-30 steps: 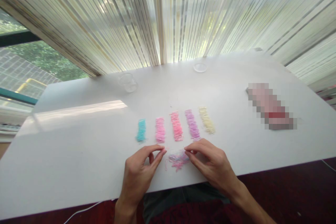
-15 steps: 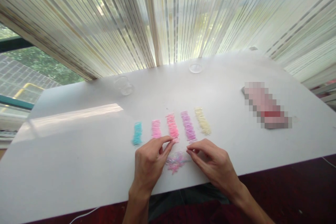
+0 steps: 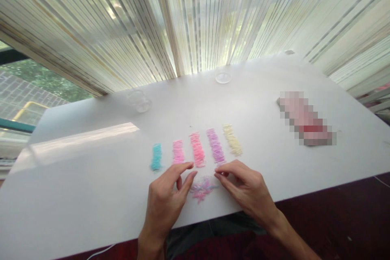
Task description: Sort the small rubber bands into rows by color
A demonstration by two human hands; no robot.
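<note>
My left hand point(image 3: 166, 195) is open, thumb and forefinger apart, just below the coral-pink row point(image 3: 198, 149) of tiny thin sticks. My right hand point(image 3: 245, 180) is pinched under the purple row point(image 3: 216, 146); whatever is between its fingertips is too small to make out. Between the hands lies a loose mixed pile point(image 3: 201, 190) of pink, lilac and bluish sticks. A turquoise row point(image 3: 156, 157) and a light pink row point(image 3: 178, 152) are on the left. Farthest right of the rows is the pale yellow one point(image 3: 232, 139).
On the white table point(image 3: 91, 178), clear round containers point(image 3: 140, 101) stand at the back left and a clear round dish point(image 3: 223, 77) at the back middle. A pixelated pinkish object point(image 3: 306, 120) lies to the right. Striped string curtains point(image 3: 195, 16) hang along the back edge.
My left thumb and forefinger have parted from their pinch at the lower end of the coral-pink row, and the hand has drawn back slightly. My right hand stays pinched in nearly the same place.
</note>
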